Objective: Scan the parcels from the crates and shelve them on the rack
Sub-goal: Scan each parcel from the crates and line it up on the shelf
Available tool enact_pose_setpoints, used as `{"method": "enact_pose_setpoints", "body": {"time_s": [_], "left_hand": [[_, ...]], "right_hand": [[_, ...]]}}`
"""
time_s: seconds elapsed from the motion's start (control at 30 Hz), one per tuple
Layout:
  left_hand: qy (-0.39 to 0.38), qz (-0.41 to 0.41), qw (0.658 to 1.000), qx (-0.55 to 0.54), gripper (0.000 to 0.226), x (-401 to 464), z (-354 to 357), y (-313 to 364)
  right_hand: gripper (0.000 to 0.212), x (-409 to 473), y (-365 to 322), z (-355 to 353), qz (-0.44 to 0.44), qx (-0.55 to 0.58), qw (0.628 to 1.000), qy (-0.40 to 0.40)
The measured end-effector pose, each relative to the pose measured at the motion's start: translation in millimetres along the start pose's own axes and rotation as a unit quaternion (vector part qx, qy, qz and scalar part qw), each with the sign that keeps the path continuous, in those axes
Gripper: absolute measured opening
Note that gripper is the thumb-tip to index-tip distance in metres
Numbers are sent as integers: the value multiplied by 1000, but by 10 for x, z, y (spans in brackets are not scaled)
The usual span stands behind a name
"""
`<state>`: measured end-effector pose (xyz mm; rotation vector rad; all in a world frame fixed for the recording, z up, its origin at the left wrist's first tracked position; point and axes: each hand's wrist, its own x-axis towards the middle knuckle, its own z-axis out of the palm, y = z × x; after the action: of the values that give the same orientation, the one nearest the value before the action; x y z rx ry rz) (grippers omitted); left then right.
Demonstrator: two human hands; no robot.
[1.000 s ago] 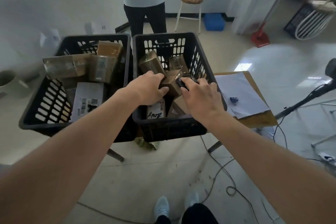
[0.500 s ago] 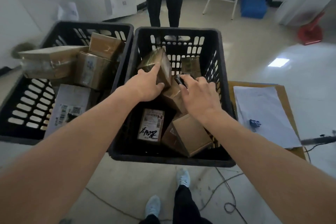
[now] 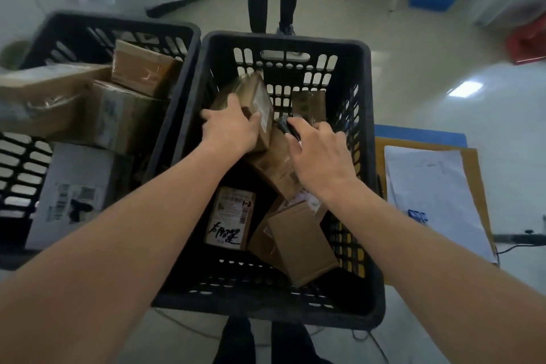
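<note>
In the right crate (image 3: 362, 156), left hand (image 3: 229, 130) grips a taped parcel (image 3: 257, 103); right hand (image 3: 317, 154) is curled round a dark scanner (image 3: 285, 127). Best turn the label up toward the scanner before triggering.

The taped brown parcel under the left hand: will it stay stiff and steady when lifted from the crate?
The parcel is probably stiff: its edges look square. Its glossy tape may be slippery. It leans on other parcels, so those may shift when the left hand lifts it.
</note>
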<state>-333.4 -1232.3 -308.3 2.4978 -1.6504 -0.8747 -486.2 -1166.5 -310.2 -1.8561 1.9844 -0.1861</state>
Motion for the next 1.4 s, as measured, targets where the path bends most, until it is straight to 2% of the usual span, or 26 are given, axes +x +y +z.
{"method": "enact_pose_setpoints", "body": {"time_s": [0.3,0.53,0.67,0.87,1.0,1.2,1.4], "left_hand": [[47,-4,999,-25,74,149,2,177],[15,20,999,-33,81,45,-127,152],[-11,64,994,-86,75,-1,-280,23],[-85,99,959,-253,65,-144,-573,-251],[-136,147,929,-313,63,-218,-786,-422],[-133,212,907,-340,69,-211,-971,-595],[-142,224,898,-351,68,-181,-1028,-595]], "right_hand": [[45,17,12,-93,23,15,1000,2],[44,-9,-42,-192,40,67,997,7],[46,-85,-130,-318,39,108,993,19],[46,-315,-208,-608,10,134,991,10],[43,-470,-234,-666,-8,145,989,6],[43,-587,-275,-764,-17,128,991,-27],[40,-656,-281,-843,-27,131,990,-54]]}}
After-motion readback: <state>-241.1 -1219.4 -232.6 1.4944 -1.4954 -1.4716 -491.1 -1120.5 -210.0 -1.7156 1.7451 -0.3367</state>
